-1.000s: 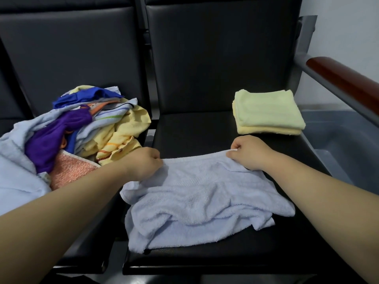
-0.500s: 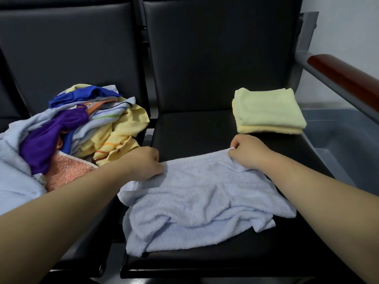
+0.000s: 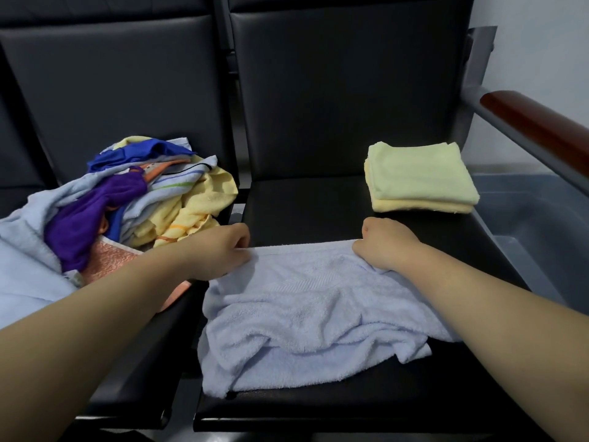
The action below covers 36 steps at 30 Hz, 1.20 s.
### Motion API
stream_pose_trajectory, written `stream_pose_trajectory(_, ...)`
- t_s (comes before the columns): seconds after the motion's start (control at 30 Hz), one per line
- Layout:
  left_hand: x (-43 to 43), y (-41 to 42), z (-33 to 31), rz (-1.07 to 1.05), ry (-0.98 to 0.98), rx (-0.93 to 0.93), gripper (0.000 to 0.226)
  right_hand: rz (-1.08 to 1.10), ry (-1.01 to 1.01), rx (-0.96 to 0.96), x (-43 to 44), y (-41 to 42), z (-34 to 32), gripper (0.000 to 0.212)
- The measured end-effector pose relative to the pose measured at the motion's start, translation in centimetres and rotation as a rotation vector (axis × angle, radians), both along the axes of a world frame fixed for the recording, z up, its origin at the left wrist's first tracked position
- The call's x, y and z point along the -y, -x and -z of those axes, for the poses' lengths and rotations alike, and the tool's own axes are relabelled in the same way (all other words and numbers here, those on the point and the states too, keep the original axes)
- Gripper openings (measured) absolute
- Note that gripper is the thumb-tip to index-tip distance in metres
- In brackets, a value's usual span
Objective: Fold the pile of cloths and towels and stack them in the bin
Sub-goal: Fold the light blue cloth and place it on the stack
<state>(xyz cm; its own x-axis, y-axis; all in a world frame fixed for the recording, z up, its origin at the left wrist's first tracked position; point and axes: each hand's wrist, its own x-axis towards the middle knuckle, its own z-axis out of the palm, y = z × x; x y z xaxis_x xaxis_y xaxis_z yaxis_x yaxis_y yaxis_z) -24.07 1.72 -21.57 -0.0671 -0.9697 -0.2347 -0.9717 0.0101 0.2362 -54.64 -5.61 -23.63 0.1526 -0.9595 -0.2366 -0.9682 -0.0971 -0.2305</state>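
Left hand (image 3: 228,248) and right hand (image 3: 387,247) hold blue towel (image 3: 302,301).
My fingers (image 3: 243,242) clamp its far edge; rumpled lower-centre half may fold crooked.

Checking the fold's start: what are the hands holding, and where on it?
The left hand and right hand grip the light blue towel at its far edge, one near each end.

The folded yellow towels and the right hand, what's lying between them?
In the head view, only bare black seat lies between the folded yellow towels and the right hand.
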Motion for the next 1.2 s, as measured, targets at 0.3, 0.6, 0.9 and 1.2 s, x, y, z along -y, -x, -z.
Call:
stream_pose_trajectory(0.3,-0.5,-3.5,-1.5,0.067,0.021,0.098,0.017,0.017,-0.017,0.013,-0.1,0.0,-0.1,0.011)
stream_pose_trajectory(0.6,-1.0,-4.0,-1.8,0.072,0.075,0.392,0.041,0.05,0.02,0.044,-0.2,0.1,0.6,0.017)
stream_pose_trajectory(0.9,-1.6,-4.9,-4.0,0.009,-0.006,0.394,0.023,0.157,0.133,0.201,-2.2,1.6,-1.6,0.011)
stream_pose_trajectory(1.2,-0.1,-4.6,-12.6,-0.41,0.495,-0.207,0.025,0.319,0.365,0.635,0.0,1.7,-13.6,0.024)
